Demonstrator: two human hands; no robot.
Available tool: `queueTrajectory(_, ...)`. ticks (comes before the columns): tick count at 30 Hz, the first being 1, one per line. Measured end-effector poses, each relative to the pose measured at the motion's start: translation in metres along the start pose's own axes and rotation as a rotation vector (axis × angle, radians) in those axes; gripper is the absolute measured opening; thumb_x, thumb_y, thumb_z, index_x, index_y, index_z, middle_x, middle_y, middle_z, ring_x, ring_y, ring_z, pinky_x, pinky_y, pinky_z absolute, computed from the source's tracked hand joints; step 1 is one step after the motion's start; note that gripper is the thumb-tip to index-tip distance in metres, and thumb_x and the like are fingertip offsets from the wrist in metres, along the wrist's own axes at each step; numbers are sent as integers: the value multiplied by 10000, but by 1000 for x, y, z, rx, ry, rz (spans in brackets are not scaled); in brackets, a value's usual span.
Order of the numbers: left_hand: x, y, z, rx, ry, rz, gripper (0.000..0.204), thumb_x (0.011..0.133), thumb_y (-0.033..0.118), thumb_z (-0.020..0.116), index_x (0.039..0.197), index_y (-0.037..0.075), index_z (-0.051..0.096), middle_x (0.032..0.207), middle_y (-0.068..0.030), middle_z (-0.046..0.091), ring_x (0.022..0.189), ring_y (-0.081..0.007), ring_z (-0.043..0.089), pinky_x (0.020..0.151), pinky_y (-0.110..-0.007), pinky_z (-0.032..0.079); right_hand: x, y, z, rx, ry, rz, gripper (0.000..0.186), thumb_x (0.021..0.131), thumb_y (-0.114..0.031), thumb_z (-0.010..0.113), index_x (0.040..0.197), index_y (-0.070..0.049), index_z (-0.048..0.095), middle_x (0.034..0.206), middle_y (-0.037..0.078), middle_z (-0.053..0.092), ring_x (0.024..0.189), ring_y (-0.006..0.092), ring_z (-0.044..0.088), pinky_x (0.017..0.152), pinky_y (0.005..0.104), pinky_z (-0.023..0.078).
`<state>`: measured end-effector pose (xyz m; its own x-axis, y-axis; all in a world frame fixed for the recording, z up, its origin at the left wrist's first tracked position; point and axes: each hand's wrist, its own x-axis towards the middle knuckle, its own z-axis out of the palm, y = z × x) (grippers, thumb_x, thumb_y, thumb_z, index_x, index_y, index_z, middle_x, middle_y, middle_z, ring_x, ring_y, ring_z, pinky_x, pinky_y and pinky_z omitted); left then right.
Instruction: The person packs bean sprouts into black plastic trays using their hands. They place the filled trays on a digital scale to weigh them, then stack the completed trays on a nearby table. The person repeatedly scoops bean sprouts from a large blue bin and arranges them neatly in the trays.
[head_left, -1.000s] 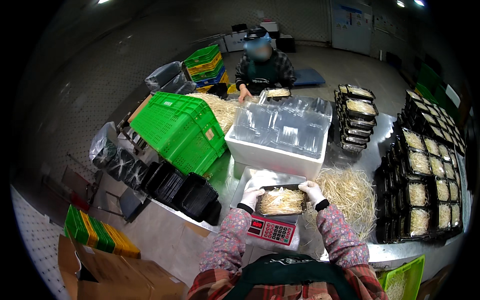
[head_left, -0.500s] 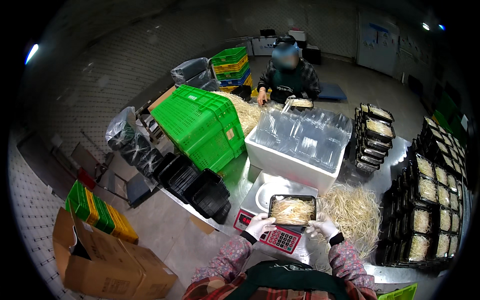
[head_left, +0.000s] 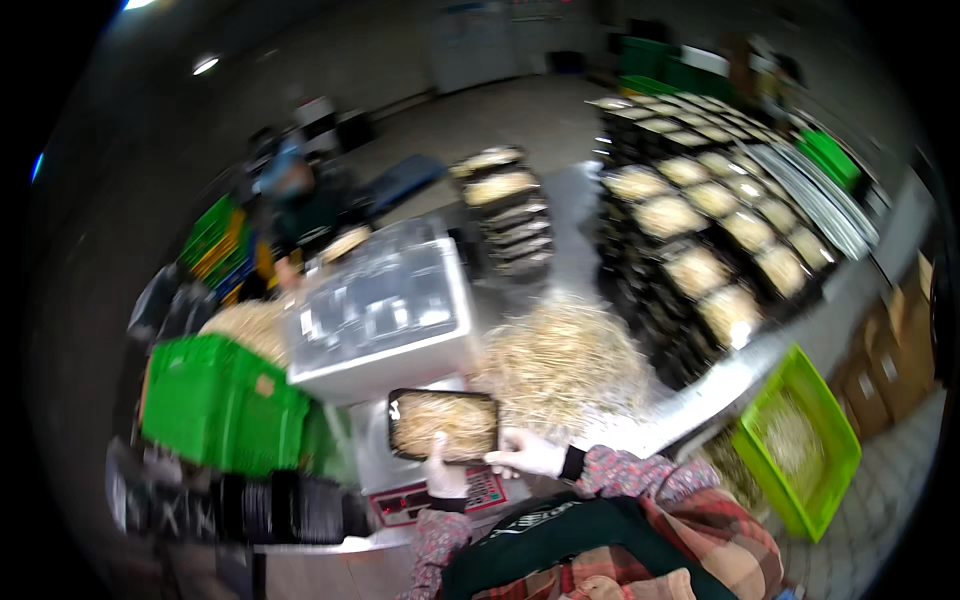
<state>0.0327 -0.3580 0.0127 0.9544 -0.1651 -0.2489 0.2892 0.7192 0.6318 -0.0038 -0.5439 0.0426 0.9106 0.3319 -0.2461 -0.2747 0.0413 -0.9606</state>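
Note:
In the head view, a black tray of pale thin sprouts (head_left: 445,418) is over the steel platform of a red weighing scale (head_left: 430,500). My left hand (head_left: 445,470), in a white glove, grips its front edge at the left. My right hand (head_left: 525,450), also gloved, pinches the lower right corner. Whether the tray rests on the platform I cannot tell. A loose heap of sprouts (head_left: 560,360) lies just right of the tray. Behind it stands a white foam box (head_left: 380,355) topped with clear plastic lids (head_left: 370,290). The picture is blurred by motion.
Stacked filled trays (head_left: 710,250) cover the right side; another stack (head_left: 510,230) stands behind the heap. A lime crate (head_left: 830,440) is at lower right, a green crate (head_left: 210,400) and black trays (head_left: 290,505) at left. A co-worker (head_left: 310,210) is across the table.
The view has swung right, bringing the lime crate into fuller sight. My hands remain on the tray of sprouts, which has shifted relative to the scale, covering more of its platform.

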Motion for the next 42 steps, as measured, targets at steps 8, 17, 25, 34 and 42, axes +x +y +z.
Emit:
queueTrajectory(8,5,-59,40,401,-316,-126,667,824,41,719,1406,1,395,1318,-123,534,1174,-241,543,1048,-405,424,-49,3,-98,-115,254,-396,278,849,-179,753,872,-89,490,772,-56,434,736,52,407,674,222,375)
queueTrajectory(17,14,-61,100,505,-457,-235,840,896,174,687,1534,85,148,1380,-227,480,1137,-275,599,818,-374,587,-88,-29,-245,382,1194,-744,227,836,-80,721,893,-103,503,769,-24,571,613,53,523,560,194,441)
queueTrajectory(25,13,-50,86,533,-382,-120,505,950,84,569,1418,2,399,1180,-173,620,931,-201,665,778,-305,579,-91,-56,-381,689,1606,-640,215,813,-75,661,809,-117,450,617,16,450,436,144,458,527,541,575)
queueTrajectory(34,11,52,-26,862,163,548,551,909,32,610,1422,-13,414,1341,-164,536,1176,-257,565,1007,-387,462,-94,-53,-291,665,1414,-842,199,927,-203,656,1031,-110,515,667,-34,441,493,83,437,466,379,570)
queueTrajectory(42,-53,206,-127,2100,1245,149,639,900,402,621,1408,57,447,1469,-234,400,1344,-373,391,1125,-531,251,-78,43,-241,434,1165,-532,286,964,-152,582,1234,-63,553,728,-31,496,537,65,444,474,262,489)
